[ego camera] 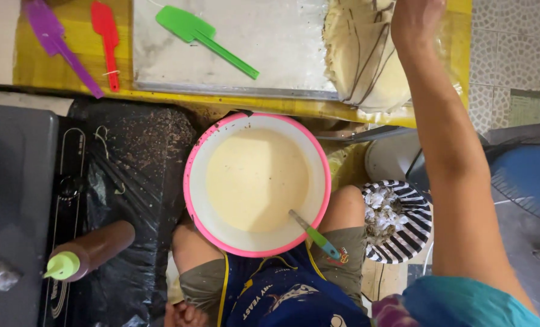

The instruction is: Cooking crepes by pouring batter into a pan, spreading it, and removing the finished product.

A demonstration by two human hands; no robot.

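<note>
Above the pink-rimmed batter bowl [256,181], the right hand [416,21] touches stacked crepes [364,54] (grip unclear; left hand unseen).

The right arm is stretched straight forward, bare from the teal sleeve at the shoulder to the wrist. The right hand [416,19] is at the far end of the reach, back upward, its fingers cut off by the frame edge, so the grip cannot be told. The left hand [185,315] hangs low beside the knee, fingers loosely curled.
</note>
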